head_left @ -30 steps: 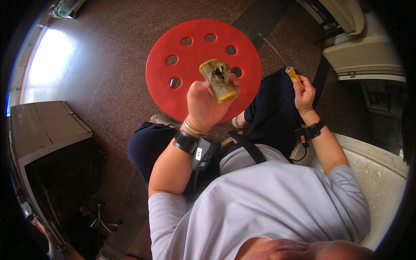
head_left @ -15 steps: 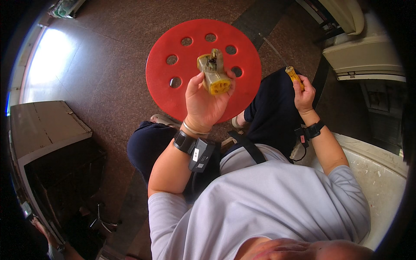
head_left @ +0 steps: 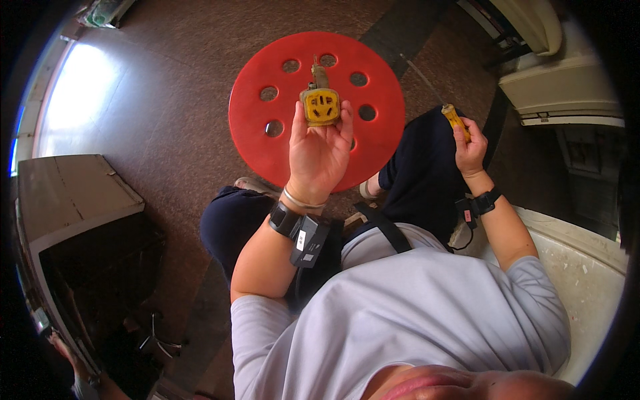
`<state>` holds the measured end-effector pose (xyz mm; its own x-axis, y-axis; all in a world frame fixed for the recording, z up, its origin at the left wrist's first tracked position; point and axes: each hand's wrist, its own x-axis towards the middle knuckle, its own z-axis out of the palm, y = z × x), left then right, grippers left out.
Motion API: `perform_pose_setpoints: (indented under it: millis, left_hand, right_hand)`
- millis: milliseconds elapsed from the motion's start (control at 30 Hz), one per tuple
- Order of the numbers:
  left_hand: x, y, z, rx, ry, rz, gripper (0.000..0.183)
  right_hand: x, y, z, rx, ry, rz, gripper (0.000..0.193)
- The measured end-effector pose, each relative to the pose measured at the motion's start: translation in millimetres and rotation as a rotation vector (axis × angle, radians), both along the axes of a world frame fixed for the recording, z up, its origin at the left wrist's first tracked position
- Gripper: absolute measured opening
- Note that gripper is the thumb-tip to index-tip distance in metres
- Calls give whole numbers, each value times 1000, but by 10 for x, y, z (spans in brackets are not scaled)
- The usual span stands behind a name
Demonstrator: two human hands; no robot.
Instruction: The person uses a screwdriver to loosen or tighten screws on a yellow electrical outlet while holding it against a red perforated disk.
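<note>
The left hand held a yellow socket, with the thumb closed on one side of it and the fingers on the other side. The socket was above the red round stool, and its yellow face with dark slots was turned toward the person. From its far side a greyish piece stuck out, ending in a thin tip; the details there were too small to tell. The right hand was well apart from the left one and was clamped around the yellow handle of a screwdriver, near the right knee. The long thin shaft of this screwdriver pointed away from the person, and its end was just beside the edge of the stool, as seen from above. The stool had a ring of round holes in its top, and it stood on a brown floor between the person's feet and the far side. The person wore a light grey shirt, dark blue trousers and a black device on the left wrist, next to a pale bracelet. At the left stood a beige cabinet.
</note>
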<state>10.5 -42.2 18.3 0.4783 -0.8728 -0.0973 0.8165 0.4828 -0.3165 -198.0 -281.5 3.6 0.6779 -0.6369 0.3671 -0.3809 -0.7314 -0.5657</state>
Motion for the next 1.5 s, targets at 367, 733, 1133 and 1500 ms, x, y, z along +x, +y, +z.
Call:
perform_pose_setpoints:
  millis: [367,733,1133,1500]
  left_hand:
    - [-4,-11,-25,4,-10,-15,36]
    - [0,-19,-23,20,-118,-14,35]
    - [-35,-36,101,318,-408,102,39]
    - [-52,-37,114,473,-586,188,35]
  right_hand:
    - [8,-13,-8,-52,-25,27,23]
    - [-25,-41,-35,-32,-13,25,26]
    - [-20,-36,-26,-29,-19,26,24]
    - [-6,-16,-11,-7,-32,19,24]
